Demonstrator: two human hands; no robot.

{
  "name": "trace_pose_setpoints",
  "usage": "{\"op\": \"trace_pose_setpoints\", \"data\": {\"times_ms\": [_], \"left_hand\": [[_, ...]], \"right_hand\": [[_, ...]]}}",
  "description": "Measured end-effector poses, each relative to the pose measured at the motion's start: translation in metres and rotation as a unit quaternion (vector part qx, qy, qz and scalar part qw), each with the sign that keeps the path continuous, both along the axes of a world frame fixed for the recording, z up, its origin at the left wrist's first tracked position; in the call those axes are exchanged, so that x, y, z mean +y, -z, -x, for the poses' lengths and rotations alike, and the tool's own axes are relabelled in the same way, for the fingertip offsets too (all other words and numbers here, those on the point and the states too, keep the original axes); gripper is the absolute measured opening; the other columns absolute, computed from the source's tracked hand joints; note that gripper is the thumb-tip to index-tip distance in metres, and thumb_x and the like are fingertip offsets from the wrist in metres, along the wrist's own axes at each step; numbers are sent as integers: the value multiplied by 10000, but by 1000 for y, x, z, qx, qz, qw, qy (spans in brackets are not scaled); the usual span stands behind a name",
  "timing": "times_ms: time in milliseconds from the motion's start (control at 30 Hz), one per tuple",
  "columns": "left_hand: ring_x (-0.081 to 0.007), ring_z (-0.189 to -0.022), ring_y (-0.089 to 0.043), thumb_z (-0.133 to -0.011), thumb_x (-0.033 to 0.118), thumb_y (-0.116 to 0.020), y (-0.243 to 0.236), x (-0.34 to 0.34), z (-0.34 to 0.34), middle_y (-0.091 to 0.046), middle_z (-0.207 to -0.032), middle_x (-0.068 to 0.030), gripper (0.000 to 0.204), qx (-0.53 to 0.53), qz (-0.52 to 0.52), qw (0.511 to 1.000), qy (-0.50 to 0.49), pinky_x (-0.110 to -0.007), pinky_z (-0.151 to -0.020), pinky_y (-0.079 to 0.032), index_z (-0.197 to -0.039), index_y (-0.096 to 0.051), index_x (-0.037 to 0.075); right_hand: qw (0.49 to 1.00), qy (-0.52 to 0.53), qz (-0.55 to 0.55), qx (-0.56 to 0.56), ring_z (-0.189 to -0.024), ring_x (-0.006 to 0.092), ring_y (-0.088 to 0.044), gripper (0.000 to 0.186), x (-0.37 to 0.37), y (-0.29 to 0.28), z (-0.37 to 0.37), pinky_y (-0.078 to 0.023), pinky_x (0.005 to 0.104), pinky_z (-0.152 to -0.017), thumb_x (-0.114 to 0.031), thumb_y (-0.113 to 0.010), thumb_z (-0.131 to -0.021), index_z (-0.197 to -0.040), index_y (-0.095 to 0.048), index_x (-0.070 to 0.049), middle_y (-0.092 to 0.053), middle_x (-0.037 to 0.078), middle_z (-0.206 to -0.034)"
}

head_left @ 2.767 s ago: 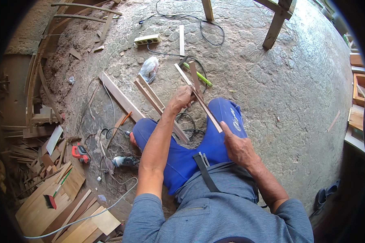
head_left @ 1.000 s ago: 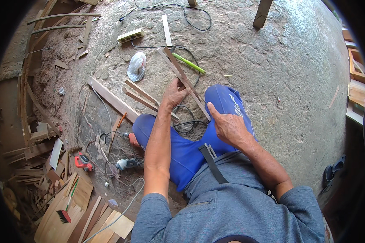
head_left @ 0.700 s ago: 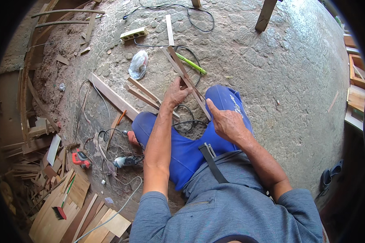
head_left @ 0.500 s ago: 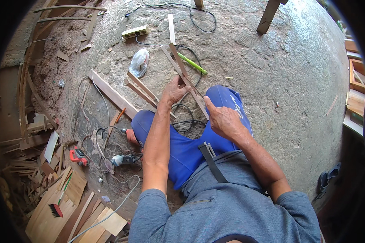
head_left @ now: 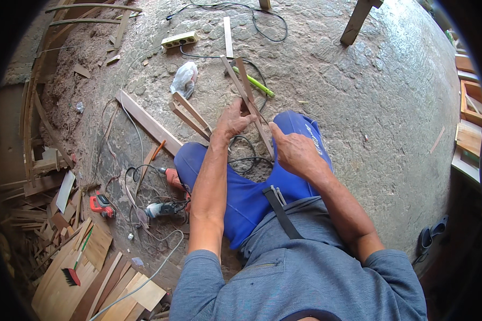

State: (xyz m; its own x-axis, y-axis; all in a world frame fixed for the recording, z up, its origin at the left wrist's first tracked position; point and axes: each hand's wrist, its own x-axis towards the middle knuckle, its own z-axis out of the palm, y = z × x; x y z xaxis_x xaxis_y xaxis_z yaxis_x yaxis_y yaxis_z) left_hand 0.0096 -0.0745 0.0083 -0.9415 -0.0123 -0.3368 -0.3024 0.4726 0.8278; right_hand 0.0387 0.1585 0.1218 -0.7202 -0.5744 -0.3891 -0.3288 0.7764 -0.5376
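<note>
- Over a rough concrete floor (head_left: 380, 134), a person's left hand (head_left: 234, 119) grips a paler wooden strip (head_left: 234, 77) and a darker wooden strip (head_left: 245, 80), which cross at the fingers.
- The paler one's near end reaches between the knees of the blue trousers (head_left: 246, 214).
- The right hand (head_left: 297, 152), index finger extended, is just beside the wood (whether it touches or pinches anything, one cannot tell).
- A green-handled hammer (head_left: 257, 84) lies beyond, partly behind the strips, near a clear plastic bag (head_left: 184, 79).
- Two narrow sticks (head_left: 189, 121) and a longer plank (head_left: 150, 122) point toward the left knee.
- Nearer the floor's left edge, a red power tool (head_left: 175, 176) rests beside tangled cables.
- A power strip (head_left: 179, 40) sits toward the floor's far edge.
</note>
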Motion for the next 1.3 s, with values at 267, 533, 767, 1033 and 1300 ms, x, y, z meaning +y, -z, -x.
{"op": "trace_pose_setpoints", "data": {"times_ms": [267, 533, 767, 1033, 1300], "left_hand": [[-311, -1072, -705, -790, 172, -797, -1, 7, -1, -728, -1102, -162, 522, 10, 24, 1000, -9, -406, -932, -542, -1224, -554, 17], [-310, -1062, -707, -793, 170, -794, 10, 2, -6, -726, -1100, -174, 491, 25, 36, 999, 5, -409, -925, -548, -1197, -562, 15], [-322, -1083, -697, -796, 183, -791, 20, -7, -3, -719, -1117, -186, 488, 26, 16, 1000, -5, -413, -943, -539, -1180, -551, -1], [-297, -1072, -691, -801, 195, -779, 8, -3, -6, -713, -1121, -189, 476, 27, -15, 999, -16, -403, -941, -531, -1171, -562, -12], [-279, -1088, -658, -810, 60, -682, 2, -7, 0, -672, -1173, -198, 417, -13, 66, 998, 15, -376, -958, -505, -1204, -597, -46]], "right_hand": [[999, -5, 1, 42, -776, 439, -707, 455, -3, 1, -12, -544, 548, -668, -68, -501, -900, -1343, -442, 19, -703, 264, -824], [999, -17, 7, 39, -764, 422, -712, 493, 8, -6, -14, -551, 534, -668, -94, -520, -897, -1365, -427, 34, -704, 254, -808], [999, -19, -32, 23, -742, 407, -711, 598, 18, -19, -24, -545, 525, -649, -99, -543, -891, -1455, -372, 6, -705, 229, -778], [999, 2, -7, 38, -683, 406, -699, 553, 26, -11, -27, -531, 530, -593, -101, -527, -903, -1434, -402, -9, -692, 210, -725], [999, 27, 12, 36, -656, 426, -686, 194, 30, 1, -27, -525, 545, -587, -78, -523, -887, -1059, -503, 11, -671, 237, -693]]}}
